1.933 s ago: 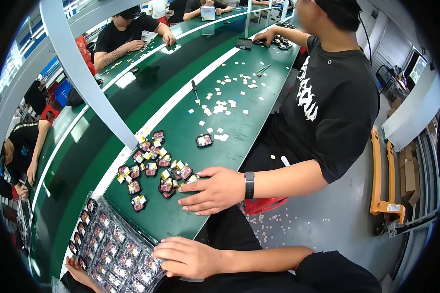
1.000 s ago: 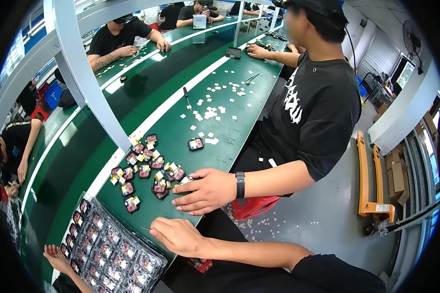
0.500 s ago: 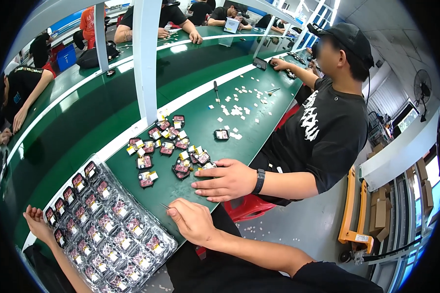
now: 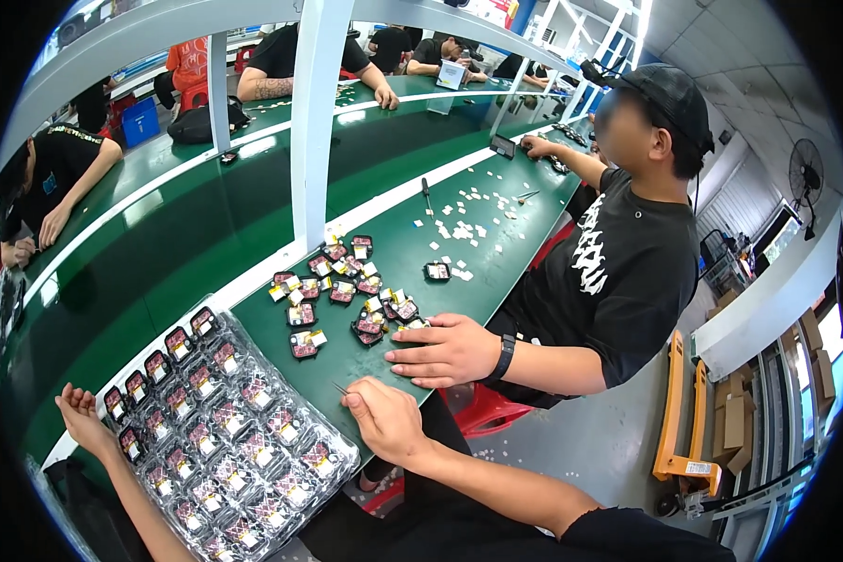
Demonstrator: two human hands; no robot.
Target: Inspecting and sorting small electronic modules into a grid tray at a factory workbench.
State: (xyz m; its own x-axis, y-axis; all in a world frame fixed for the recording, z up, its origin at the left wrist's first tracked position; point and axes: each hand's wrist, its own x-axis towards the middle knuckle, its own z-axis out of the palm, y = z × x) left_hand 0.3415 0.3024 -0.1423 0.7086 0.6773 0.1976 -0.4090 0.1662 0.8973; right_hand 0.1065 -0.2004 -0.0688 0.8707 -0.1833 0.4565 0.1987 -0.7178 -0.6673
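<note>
My left hand (image 4: 86, 420) is beside the left edge of a clear plastic tray (image 4: 342, 448), fingers loosely curled with nothing seen in them. Inside the tray sit rows of small black-cased modules (image 4: 228, 419) with reddish boards and white-and-yellow tabs. Close to the tray's right corner, my right hand (image 4: 384, 419) is closed on a thin pointed metal tool (image 4: 339, 387); its other end is hidden in the fist, so I cannot tell its kind. A co-worker's hand (image 4: 448, 351) lies on the bench just beyond, touching a pile of loose modules (image 4: 342, 292).
A single module (image 4: 437, 272) and many small white pieces (image 4: 464, 229) lie farther along the green bench, near a screwdriver (image 4: 426, 195). A white post (image 4: 315, 140) rises behind the pile. The co-worker (image 4: 618, 225) sits at right; a yellow pallet truck (image 4: 681, 417) stands on the floor.
The whole view has shifted, so the bench and tray appear slightly farther right and lower. Both my hands keep nearly the same pose beside the tray.
</note>
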